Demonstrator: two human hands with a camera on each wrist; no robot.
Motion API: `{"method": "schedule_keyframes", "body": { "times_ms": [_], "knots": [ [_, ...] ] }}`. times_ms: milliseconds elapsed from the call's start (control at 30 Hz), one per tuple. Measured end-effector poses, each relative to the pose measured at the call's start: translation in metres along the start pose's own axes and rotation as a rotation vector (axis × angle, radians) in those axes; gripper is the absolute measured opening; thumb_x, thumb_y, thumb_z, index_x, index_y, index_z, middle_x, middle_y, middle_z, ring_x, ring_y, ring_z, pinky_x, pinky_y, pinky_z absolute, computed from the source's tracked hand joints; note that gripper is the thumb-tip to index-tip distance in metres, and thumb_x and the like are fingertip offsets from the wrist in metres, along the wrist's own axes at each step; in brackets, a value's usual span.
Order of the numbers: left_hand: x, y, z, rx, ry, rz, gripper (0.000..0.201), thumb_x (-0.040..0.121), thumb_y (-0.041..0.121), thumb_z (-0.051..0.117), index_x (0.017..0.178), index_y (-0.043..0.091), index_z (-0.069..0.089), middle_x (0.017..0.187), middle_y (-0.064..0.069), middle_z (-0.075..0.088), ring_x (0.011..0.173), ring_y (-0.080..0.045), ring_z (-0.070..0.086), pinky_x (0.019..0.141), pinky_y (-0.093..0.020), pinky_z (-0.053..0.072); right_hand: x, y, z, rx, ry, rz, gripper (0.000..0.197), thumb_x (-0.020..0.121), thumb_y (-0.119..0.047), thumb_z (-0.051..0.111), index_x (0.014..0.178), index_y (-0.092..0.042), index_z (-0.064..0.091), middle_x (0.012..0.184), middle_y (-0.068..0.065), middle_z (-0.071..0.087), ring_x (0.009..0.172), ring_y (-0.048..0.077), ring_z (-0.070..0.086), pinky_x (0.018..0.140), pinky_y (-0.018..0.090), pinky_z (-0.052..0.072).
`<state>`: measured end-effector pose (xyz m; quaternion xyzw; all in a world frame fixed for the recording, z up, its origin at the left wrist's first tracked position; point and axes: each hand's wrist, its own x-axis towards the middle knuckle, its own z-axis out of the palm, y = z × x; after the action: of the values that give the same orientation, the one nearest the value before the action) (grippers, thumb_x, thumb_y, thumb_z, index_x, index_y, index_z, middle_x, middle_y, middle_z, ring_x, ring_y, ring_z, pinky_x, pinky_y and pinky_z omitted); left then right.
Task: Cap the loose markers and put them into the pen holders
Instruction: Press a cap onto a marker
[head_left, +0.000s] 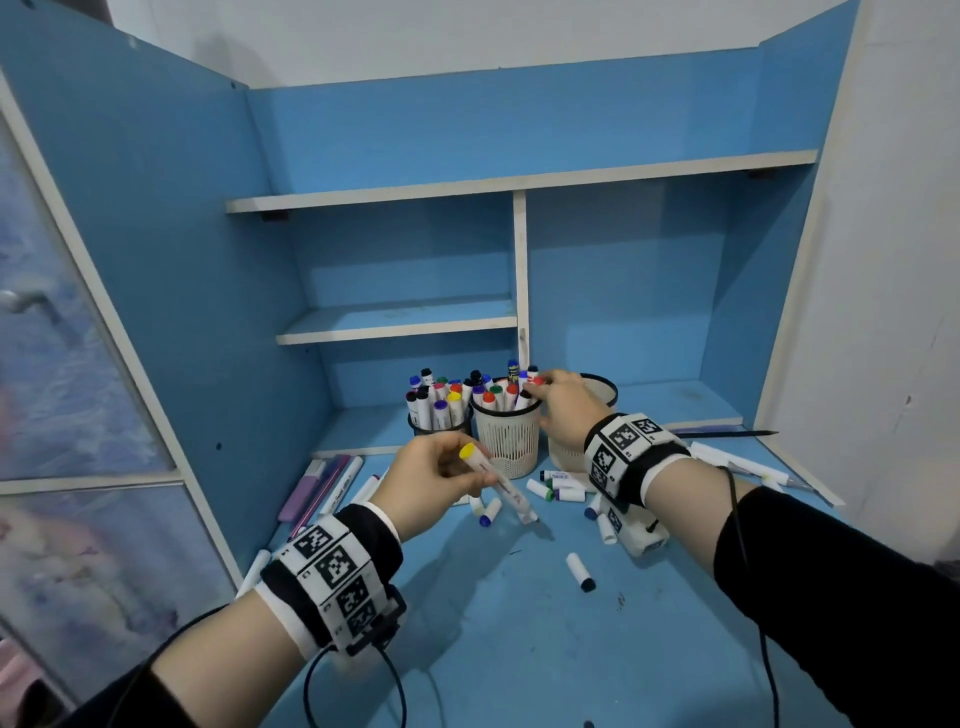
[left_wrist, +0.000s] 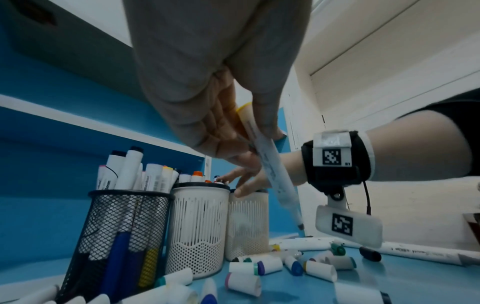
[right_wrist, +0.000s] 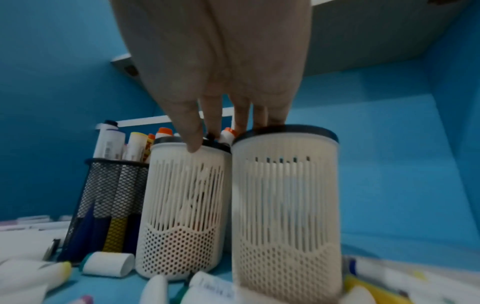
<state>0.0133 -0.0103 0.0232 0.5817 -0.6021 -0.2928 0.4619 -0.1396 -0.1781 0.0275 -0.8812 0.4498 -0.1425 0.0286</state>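
Low in the head view, near the centre, a lone cap (head_left: 581, 571) lies on the blue desk (head_left: 519, 649). Just above it, the left hand (head_left: 431, 480) pinches a white marker with a yellow end (head_left: 498, 483), which slants down to the right with its bare tip showing below the fingers. More loose caps (head_left: 558, 491) are scattered behind. Farther back, the right hand (head_left: 569, 410) reaches over the middle white holder (head_left: 506, 434), fingertips on a red-capped marker (head_left: 535, 383); whether they grip it is unclear. A black mesh holder (head_left: 436, 423) stands left of it.
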Motion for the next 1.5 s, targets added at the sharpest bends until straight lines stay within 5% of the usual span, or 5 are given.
{"method": "schedule_keyframes", "body": {
  "times_ms": [300, 533, 733, 1133, 1500],
  "knots": [
    [-0.043, -0.002, -0.01, -0.004, 0.059, -0.106, 0.004, 0.083, 0.014, 0.07, 0.084, 0.011, 0.067, 0.078, -0.008, 0.073, 0.067, -0.013, 0.068, 0.053, -0.018, 0.047, -0.043, 0.004, -0.009, 0.168, 0.122, -0.112, 0.033, 0.087, -0.007, 0.056, 0.117, -0.016, 0.065, 0.12, 0.009, 0.057, 0.12, 0.024, 0.043, 0.101, 0.031, 0.031],
    [-0.084, -0.006, -0.017, -0.092, 0.064, -0.178, 0.003, 0.083, 0.01, 0.069, 0.084, 0.01, 0.067, 0.071, -0.003, 0.071, 0.063, -0.01, 0.068, 0.053, -0.016, 0.047, -0.099, -0.01, -0.006, -0.081, -0.468, -0.395, 0.025, 0.083, -0.029, 0.068, 0.107, -0.029, 0.067, 0.106, -0.002, 0.056, 0.1, 0.015, 0.052, 0.086, 0.03, 0.042],
    [-0.117, -0.024, -0.011, -0.209, 0.093, -0.273, 0.003, 0.085, 0.007, 0.066, 0.086, 0.011, 0.066, 0.068, 0.002, 0.07, 0.062, -0.01, 0.068, 0.054, -0.017, 0.047, -0.104, -0.015, 0.005, -0.218, -0.645, -0.308, 0.022, 0.078, -0.023, 0.073, 0.1, -0.02, 0.069, 0.096, -0.002, 0.058, 0.071, 0.006, 0.048, 0.057, 0.012, 0.035],
    [-0.131, -0.053, 0.051, -0.664, 0.184, -0.401, 0.004, 0.085, -0.008, 0.058, 0.084, -0.004, 0.06, 0.061, -0.007, 0.066, 0.049, -0.015, 0.065, 0.05, -0.018, 0.052, -0.098, 0.011, -0.001, -0.074, -0.352, -0.079, 0.032, 0.084, -0.014, 0.065, 0.115, -0.02, 0.062, 0.114, 0.003, 0.06, 0.083, 0.011, 0.048, 0.073, 0.019, 0.033],
    [-0.115, -0.048, 0.087, -0.77, 0.151, -0.395, 0.002, 0.085, -0.006, 0.059, 0.087, -0.006, 0.06, 0.066, -0.013, 0.067, 0.054, -0.02, 0.065, 0.059, -0.023, 0.056, -0.111, 0.049, -0.004, -0.065, -0.504, 0.175, 0.057, 0.084, -0.015, 0.064, 0.138, -0.013, 0.047, 0.103, 0.004, 0.068, 0.089, 0.015, 0.056, 0.075, 0.02, 0.041]
  ]
}}
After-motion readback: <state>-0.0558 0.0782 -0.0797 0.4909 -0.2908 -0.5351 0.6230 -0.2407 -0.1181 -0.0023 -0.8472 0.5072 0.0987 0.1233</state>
